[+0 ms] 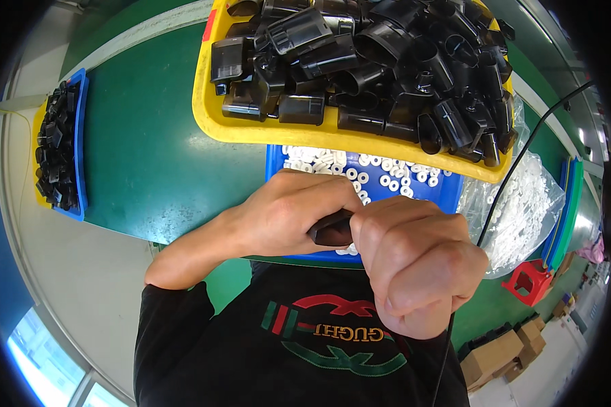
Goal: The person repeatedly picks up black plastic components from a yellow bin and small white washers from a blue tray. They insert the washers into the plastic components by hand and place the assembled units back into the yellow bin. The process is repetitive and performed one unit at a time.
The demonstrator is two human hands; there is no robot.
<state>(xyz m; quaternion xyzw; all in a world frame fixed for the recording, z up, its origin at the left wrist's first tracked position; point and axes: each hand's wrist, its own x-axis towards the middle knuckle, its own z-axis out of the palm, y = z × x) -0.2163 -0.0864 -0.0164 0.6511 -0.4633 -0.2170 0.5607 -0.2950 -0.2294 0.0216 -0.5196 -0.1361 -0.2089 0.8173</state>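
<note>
My left hand (299, 209) is closed around a dark, hollow black plastic part (334, 232), whose end shows between my two hands. My right hand (417, 261) is closed in a fist with its fingers against that same end. Whatever lies inside the right fist is hidden. Below and beyond both hands is a shallow blue tray (448, 193) with many small white ring washers (385, 180) scattered in it. A yellow bin (305, 137), heaped with glossy black plastic housings (373, 74), stands over the tray's far side.
The green tabletop (163, 115) spreads to the left, where another bin (81, 146) of black parts stands. A clear bag (519, 217) of white pieces lies right of the tray. A black cable (536, 134) hangs past it. A red stool (528, 281) and cardboard boxes (492, 356) are on the floor.
</note>
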